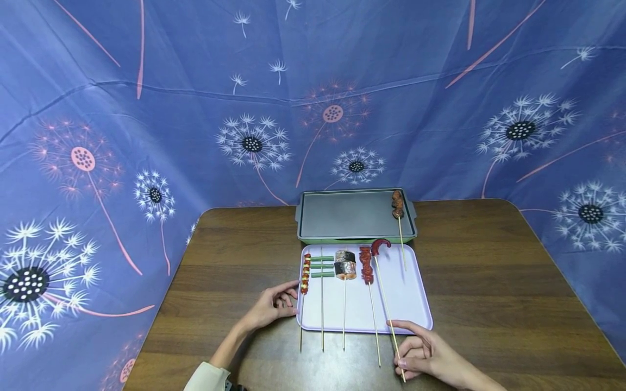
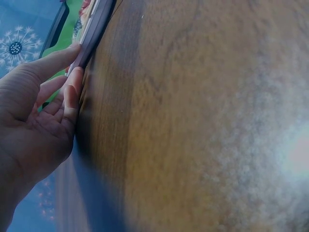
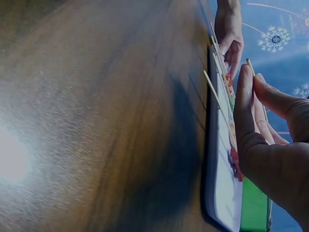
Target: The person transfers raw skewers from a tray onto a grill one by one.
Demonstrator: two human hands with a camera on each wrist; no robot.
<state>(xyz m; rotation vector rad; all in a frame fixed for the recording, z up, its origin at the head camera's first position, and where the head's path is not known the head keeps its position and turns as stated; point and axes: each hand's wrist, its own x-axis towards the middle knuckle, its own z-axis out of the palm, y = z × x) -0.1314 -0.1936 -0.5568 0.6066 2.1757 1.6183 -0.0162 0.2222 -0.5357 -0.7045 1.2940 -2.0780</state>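
Note:
My right hand (image 1: 423,355) pinches the lower stick of a skewer (image 1: 383,288) between thumb and fingers. Its tip carries a curled dark red piece like an octopus tentacle, above the lilac tray (image 1: 403,304). The stick's end also shows between the fingers in the right wrist view. Against the tray's left rim rests my left hand (image 1: 274,307), thumb and index finger touching it and the other fingers loosely bent. Lined up on the tray are a red-and-yellow skewer (image 1: 305,274), a green-stick skewer (image 1: 321,266), a fish-chunk skewer (image 1: 345,266) and a red meat skewer (image 1: 366,265).
Behind the tray stands a grey grill plate (image 1: 342,214) with a green base. A browned meat skewer (image 1: 398,205) lies at its right end, stick reaching over the tray. All stand on a brown wooden table (image 1: 235,260) before a blue dandelion-print cloth (image 1: 195,119).

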